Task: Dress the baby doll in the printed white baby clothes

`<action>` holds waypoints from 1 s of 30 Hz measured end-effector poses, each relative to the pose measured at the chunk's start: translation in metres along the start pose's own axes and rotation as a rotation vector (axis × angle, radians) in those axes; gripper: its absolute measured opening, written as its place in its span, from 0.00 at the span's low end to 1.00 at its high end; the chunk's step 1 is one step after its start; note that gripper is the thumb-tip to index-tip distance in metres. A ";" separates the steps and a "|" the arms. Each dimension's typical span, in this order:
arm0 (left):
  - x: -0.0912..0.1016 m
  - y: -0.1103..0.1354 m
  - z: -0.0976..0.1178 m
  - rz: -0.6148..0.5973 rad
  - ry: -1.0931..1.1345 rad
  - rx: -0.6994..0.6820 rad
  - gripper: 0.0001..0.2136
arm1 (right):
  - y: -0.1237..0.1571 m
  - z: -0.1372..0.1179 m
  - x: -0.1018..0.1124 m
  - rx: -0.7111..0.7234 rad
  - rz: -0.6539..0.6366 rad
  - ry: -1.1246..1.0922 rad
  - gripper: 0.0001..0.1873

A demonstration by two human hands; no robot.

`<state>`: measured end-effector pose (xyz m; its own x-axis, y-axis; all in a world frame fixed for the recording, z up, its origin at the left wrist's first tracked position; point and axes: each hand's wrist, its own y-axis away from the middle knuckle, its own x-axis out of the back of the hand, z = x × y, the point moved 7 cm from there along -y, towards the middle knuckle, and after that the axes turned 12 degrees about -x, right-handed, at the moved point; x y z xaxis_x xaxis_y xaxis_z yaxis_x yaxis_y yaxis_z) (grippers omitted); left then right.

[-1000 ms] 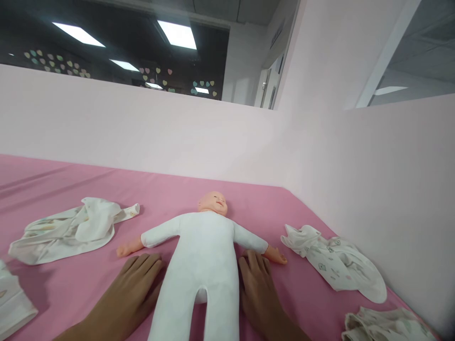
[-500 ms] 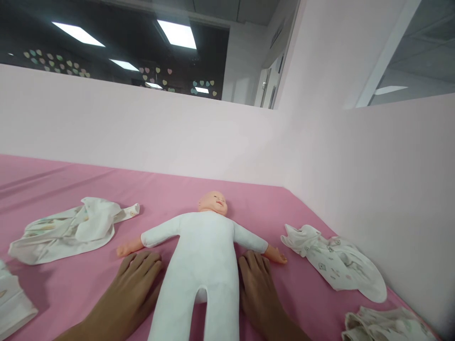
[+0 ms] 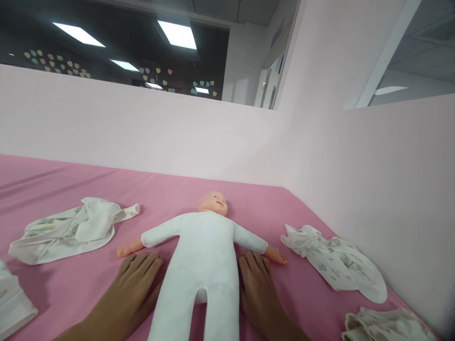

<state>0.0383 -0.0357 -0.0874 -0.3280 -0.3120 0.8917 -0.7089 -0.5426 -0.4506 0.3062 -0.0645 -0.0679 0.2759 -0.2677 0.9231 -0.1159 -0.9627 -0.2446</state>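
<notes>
The left hand (image 3: 130, 289) is resting palm down on the pink sheet (image 3: 259, 203), its fingers lying side by side, loosely extended and bending a little at the knuckles, while its thumb side is facing the white cloth-bodied baby doll (image 3: 208, 251); whether the thumb is touching the doll's flank, I cannot tell. The right hand (image 3: 258, 286) is resting the same way along the doll's other side, its fingers loosely extended and close together, their ends lying just below the doll's sleeve and the inner edge of the hand sitting right beside the torso. Compared with half a second ago, the left fingers are lying very slightly nearer the doll, while the right hand and the doll are keeping their places. The doll is lying on its back on the sheet between the two hands, its long axis running from the head at the far end toward the viewer and slanting slightly left at the legs, which are passing out of the lower edge. Its face is turning toward the right, and its arms are spreading outward, the left one pointing toward a printed white baby garment (image 3: 337, 267), the right one pointing toward another crumpled garment (image 3: 71, 232).
</notes>
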 end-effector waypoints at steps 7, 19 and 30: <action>0.003 -0.001 0.004 -0.010 0.032 0.030 0.08 | 0.000 0.001 -0.003 0.002 0.004 0.024 0.12; -0.004 0.001 0.000 -0.045 0.061 0.082 0.09 | -0.001 0.002 -0.003 -0.005 0.015 0.030 0.12; -0.006 0.003 0.000 -0.051 0.096 0.094 0.09 | 0.000 0.000 0.000 0.004 0.017 -0.015 0.10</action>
<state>0.0386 -0.0352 -0.0940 -0.3546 -0.2083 0.9115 -0.6661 -0.6279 -0.4026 0.3065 -0.0648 -0.0684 0.2884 -0.2849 0.9141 -0.1173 -0.9580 -0.2616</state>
